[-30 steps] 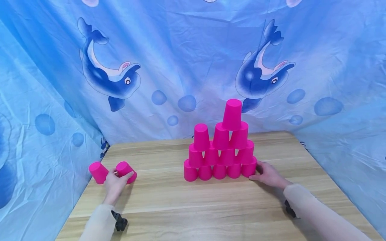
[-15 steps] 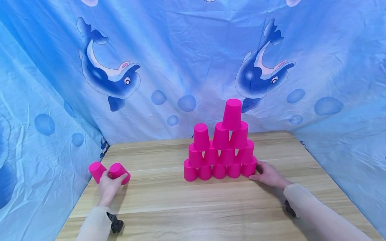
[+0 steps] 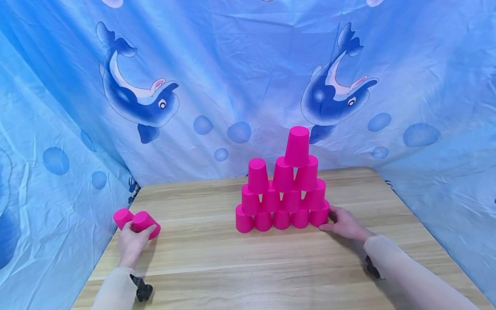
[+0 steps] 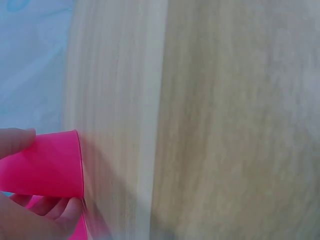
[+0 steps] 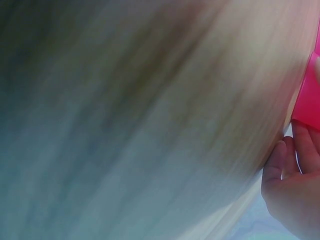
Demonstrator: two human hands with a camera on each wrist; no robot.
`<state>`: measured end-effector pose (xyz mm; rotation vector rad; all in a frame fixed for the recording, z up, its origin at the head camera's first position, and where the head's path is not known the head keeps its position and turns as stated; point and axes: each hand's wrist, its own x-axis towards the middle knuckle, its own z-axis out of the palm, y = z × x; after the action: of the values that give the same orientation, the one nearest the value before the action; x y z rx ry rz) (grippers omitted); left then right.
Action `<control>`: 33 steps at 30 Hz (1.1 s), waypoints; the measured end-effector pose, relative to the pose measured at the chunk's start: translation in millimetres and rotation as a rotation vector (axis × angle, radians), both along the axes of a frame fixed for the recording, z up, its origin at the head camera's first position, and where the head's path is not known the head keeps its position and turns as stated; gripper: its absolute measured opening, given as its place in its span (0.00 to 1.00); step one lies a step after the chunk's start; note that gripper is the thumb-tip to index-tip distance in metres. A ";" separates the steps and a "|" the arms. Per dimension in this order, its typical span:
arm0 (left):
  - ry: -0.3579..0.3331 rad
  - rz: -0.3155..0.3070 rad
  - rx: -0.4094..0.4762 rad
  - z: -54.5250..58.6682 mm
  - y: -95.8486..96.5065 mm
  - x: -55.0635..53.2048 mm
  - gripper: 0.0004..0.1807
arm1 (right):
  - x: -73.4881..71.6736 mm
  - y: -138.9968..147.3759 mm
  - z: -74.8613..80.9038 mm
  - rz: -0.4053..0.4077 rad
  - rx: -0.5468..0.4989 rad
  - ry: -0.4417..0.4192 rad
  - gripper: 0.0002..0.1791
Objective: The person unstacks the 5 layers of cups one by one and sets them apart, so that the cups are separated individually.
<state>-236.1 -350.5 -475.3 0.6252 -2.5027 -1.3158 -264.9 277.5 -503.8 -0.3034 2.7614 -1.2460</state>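
At the table's left side my left hand (image 3: 131, 245) grips an upside-down pink cup (image 3: 144, 220), thumb on one side and fingers on the other. A second upside-down pink cup (image 3: 122, 218) stands right beside it, partly hidden by the held one. In the left wrist view, the fingers (image 4: 60, 212) lie between the two cups. My right hand (image 3: 346, 224) holds the bottom right cup (image 3: 319, 214) of a pink cup pyramid (image 3: 281, 200), thumb in front and fingers round its far side. That pyramid has several cups in each lower row, three above, and one on top.
The wooden table (image 3: 217, 258) reaches back to a blue curtain (image 3: 240, 77) with printed dolphins. More curtain hangs along both sides. A black wrist device (image 3: 143, 290) sits under the left sleeve, another (image 3: 372, 267) under the right.
My left hand has moved left with its cup, closing the gap to the second cup, which has barely shifted. The right hand and the pyramid have stayed in place.
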 end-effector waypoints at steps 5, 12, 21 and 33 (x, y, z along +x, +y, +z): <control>0.000 0.006 -0.018 -0.6 -3.7 -0.5 0.39 | 0.5 -0.8 0.7 0.000 -0.006 0.001 0.44; -0.002 0.020 -0.039 -0.5 -6.1 -0.8 0.38 | 1.4 -1.7 1.2 0.009 -0.004 0.010 0.44; -0.002 0.034 -0.100 -3.4 -8.1 -5.6 0.39 | 1.5 -1.3 -0.2 -0.001 -0.009 -0.002 0.44; 0.056 0.039 -0.176 -4.9 -5.9 -8.7 0.41 | -0.1 -0.8 -1.6 -0.013 -0.002 -0.002 0.44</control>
<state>-244.8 -356.4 -480.2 0.5852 -2.5125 -1.0692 -265.0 276.7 -505.4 -0.2839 2.7650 -1.2510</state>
